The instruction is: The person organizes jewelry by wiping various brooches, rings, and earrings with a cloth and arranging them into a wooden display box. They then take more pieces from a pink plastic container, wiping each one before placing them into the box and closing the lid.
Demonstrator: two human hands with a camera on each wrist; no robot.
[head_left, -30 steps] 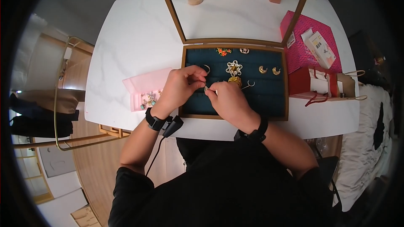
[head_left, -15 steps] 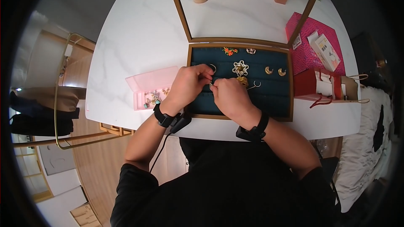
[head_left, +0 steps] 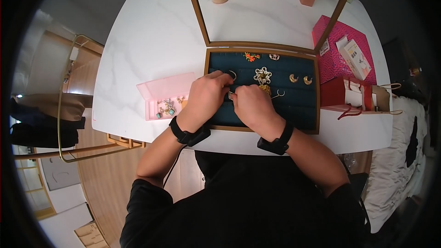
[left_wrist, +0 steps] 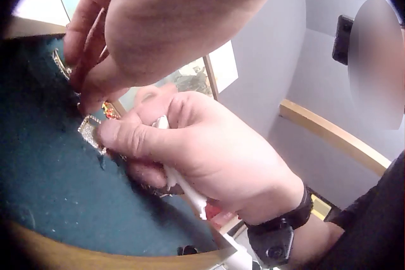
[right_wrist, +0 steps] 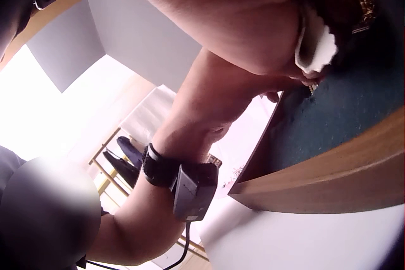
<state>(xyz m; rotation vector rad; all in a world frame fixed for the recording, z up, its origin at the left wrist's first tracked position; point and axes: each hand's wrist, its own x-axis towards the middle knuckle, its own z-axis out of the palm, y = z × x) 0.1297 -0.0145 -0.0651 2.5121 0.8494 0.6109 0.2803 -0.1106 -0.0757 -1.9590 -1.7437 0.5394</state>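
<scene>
The person's bare left hand [head_left: 206, 96] now bends its fingers down toward the left part of the wooden-framed jewellery case lined with dark green fabric [head_left: 289, 112], where a second ago they reach out toward the right hand. The small, pale, glittering rectangular piece [head_left: 230, 95] at the bare right hand's [head_left: 256, 105] fingertips now shows more clearly. The left wrist sits farther right, uncovering more of the translucent pink plastic box [head_left: 167, 88] at its right edge.
</scene>
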